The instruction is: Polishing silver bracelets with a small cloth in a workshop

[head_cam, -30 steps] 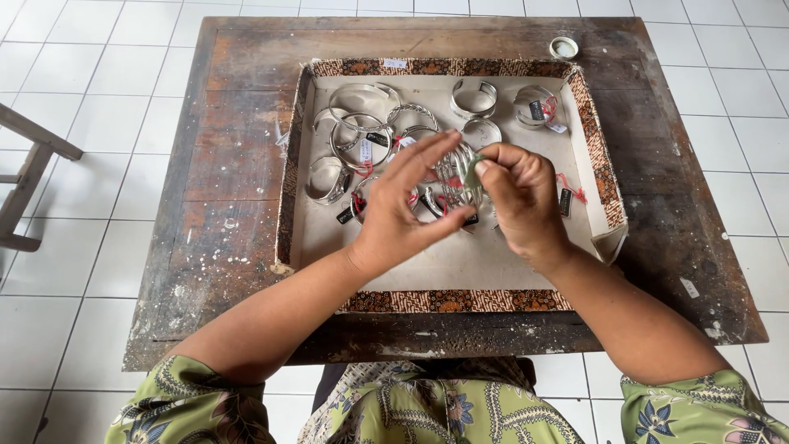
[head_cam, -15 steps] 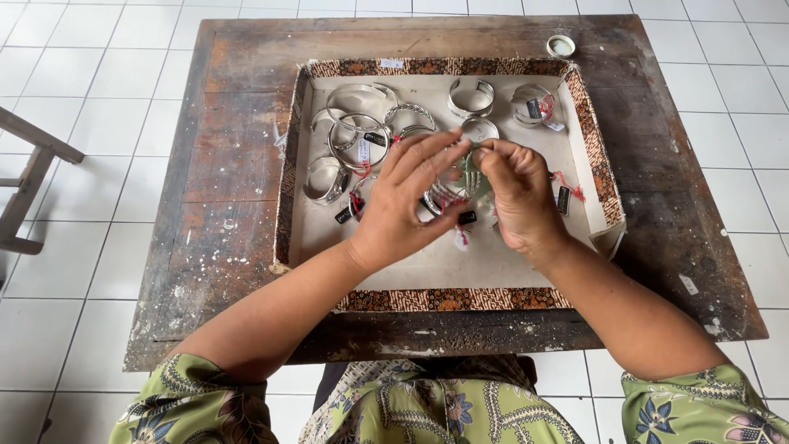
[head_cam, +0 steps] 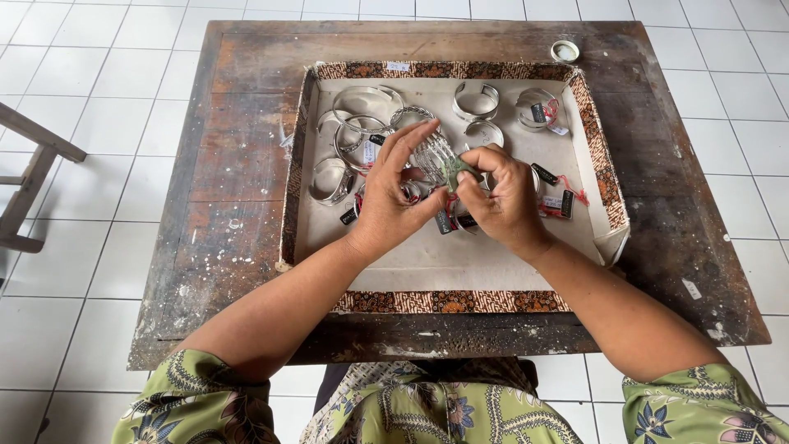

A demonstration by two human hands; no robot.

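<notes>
A shallow tray [head_cam: 460,267] with a brown patterned rim and pale lining lies on a worn wooden table [head_cam: 238,173]. Several silver cuff bracelets [head_cam: 362,123] with small black tags lie in its far half. My left hand [head_cam: 394,193] and my right hand [head_cam: 497,197] meet over the tray's middle. Together they hold one ribbed silver bracelet [head_cam: 431,154]. My right fingers also pinch a small greenish cloth [head_cam: 454,171] against the bracelet.
A small round white lid [head_cam: 565,52] sits on the table's far right corner. Loose black tags with red string [head_cam: 559,197] lie at the tray's right side. A wooden frame [head_cam: 33,177] stands on the white tiled floor at the left.
The two hands stay together over the tray, working the bracelet between the fingers. The bracelet has turned slightly and the view has shifted a little.
</notes>
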